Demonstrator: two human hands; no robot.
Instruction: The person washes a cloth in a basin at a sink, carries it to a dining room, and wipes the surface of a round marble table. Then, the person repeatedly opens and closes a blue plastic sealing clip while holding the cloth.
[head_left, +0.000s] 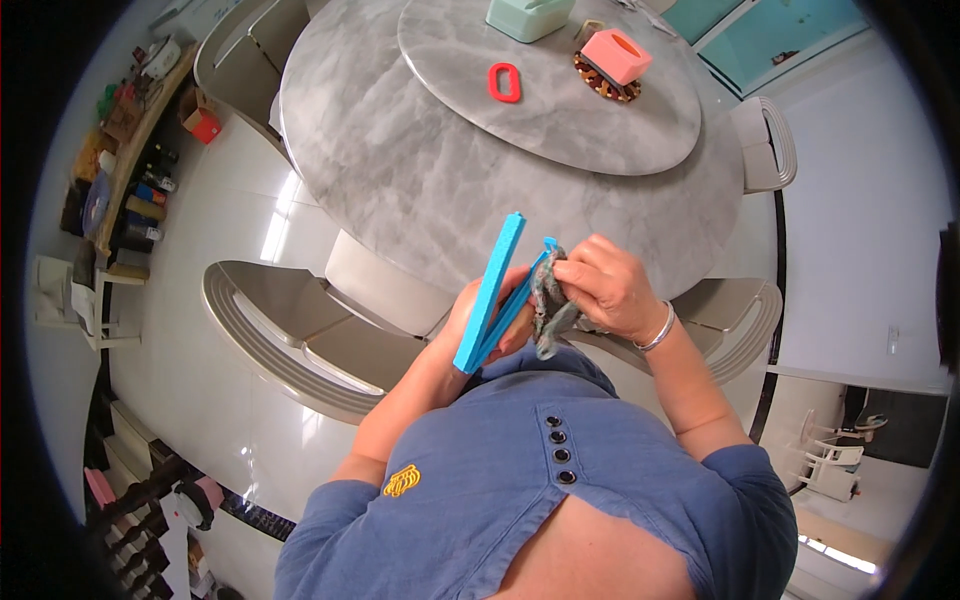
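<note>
My left hand (514, 330) grips a blue plastic bag-sealing clip (491, 292), whose two long arms stand apart in a narrow V, joined at the lower end near my wrist. Beside it, my right hand (609, 289) pinches a crumpled grey-green cloth (553, 300) between thumb and fingers. The cloth lies against the clip's thinner arm, near its hooked tip. Part of the clip and the fingers of my left hand are hidden behind it. Both hands are held above my lap, at the near edge of the round grey marble-patterned table (375, 150).
On the table's raised turntable (540, 127) are a red oval ring (504, 82), a pink tissue box (619, 56) on a beaded mat (607, 84) and a pale green container (529, 16). Chairs (300, 345) surround the table. A shelf with bottles (146, 127) stands at the left.
</note>
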